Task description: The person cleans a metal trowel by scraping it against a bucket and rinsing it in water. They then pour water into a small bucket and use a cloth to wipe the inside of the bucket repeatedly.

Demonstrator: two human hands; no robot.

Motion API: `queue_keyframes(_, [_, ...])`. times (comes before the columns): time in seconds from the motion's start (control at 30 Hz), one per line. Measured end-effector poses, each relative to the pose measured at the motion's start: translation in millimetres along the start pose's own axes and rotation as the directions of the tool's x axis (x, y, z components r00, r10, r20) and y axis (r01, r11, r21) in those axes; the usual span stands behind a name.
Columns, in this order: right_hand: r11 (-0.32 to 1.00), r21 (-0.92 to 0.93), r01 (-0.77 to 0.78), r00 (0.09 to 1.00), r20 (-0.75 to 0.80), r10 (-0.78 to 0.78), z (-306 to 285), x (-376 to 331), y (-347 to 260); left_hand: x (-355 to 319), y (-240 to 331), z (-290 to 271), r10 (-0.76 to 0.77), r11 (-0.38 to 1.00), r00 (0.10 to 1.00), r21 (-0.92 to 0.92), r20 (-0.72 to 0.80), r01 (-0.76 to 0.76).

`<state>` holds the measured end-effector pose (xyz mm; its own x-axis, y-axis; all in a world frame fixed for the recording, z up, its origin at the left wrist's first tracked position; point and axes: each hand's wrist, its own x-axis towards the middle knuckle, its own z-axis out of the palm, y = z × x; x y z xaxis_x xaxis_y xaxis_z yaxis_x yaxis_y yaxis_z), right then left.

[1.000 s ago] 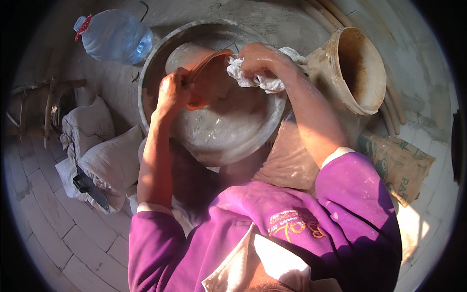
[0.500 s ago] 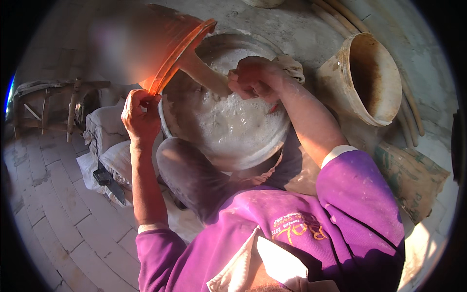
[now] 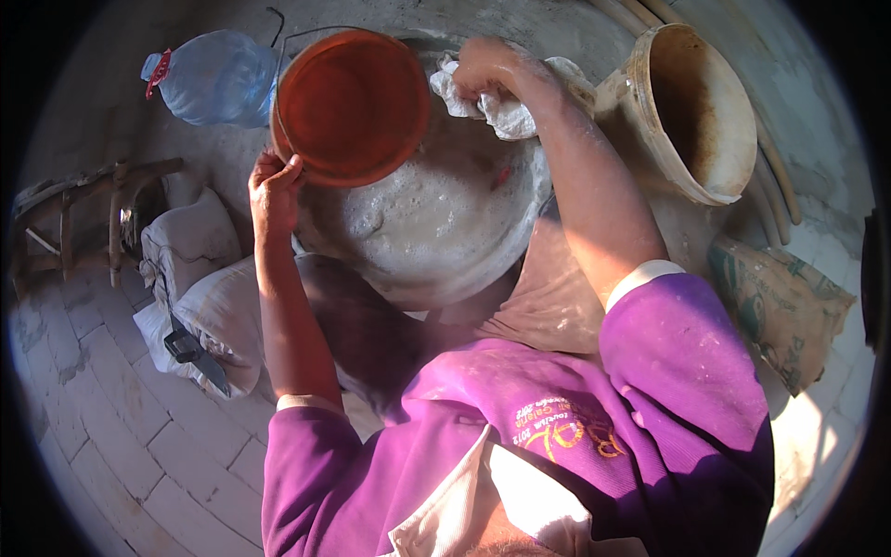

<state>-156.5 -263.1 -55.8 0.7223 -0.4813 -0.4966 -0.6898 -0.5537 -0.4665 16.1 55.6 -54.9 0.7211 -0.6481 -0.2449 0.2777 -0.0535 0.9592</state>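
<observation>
Orange bowl (image 3: 351, 107) tilted over foamy basin (image 3: 436, 232); white cloth (image 3: 501, 107), perhaps wet.

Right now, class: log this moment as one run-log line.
left hand: holds orange bowl by rim, tilted | right hand: grips white cloth at basin edge | basin: foamy water

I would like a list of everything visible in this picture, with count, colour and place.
bowl: one, orange-red, upper middle, over basin.
basin: one, grey metal, centre, holds foamy water.
cloth: one, white, at basin's far rim.
bucket: one, cream, upper right, tilted.
water bottle: one, clear blue, upper left.
sacks: two, white, left.
bag: one, brown, right.
left hand: grips bowl's rim.
right hand: grips cloth.
</observation>
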Motion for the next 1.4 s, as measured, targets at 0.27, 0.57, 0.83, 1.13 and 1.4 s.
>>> queue_keyframes(0.27, [0.995,-0.045,0.092,0.995,-0.029,-0.093,7.2,2.1,-0.1,51.5,-98.1,-10.1,-0.242,0.961,0.943,0.081,-0.23,0.266])
queue_keyframes(0.57, [0.989,0.007,0.147,0.988,0.046,-0.147,8.7,-23.1,-20.4,54.2,-271.5,2.0,-0.354,0.779,0.744,0.262,-0.567,0.57])
queue_keyframes(0.83, [0.997,-0.052,0.063,0.996,0.069,-0.059,13.0,-19.9,-7.1,52.5,-229.7,16.5,-0.036,0.483,0.798,0.689,-0.601,0.541])
queue_keyframes(1.13, [0.99,0.099,0.099,0.995,-0.026,-0.097,-19.6,-19.6,-17.0,51.9,-3.5,24.4,0.318,0.069,0.946,0.994,0.059,-0.085])
queue_keyframes(1.4, [0.982,0.182,0.048,0.99,-0.138,-0.023,-38.9,-27.1,0.8,24.2,63.1,59.9,0.507,-0.239,0.664,0.83,0.549,-0.504])
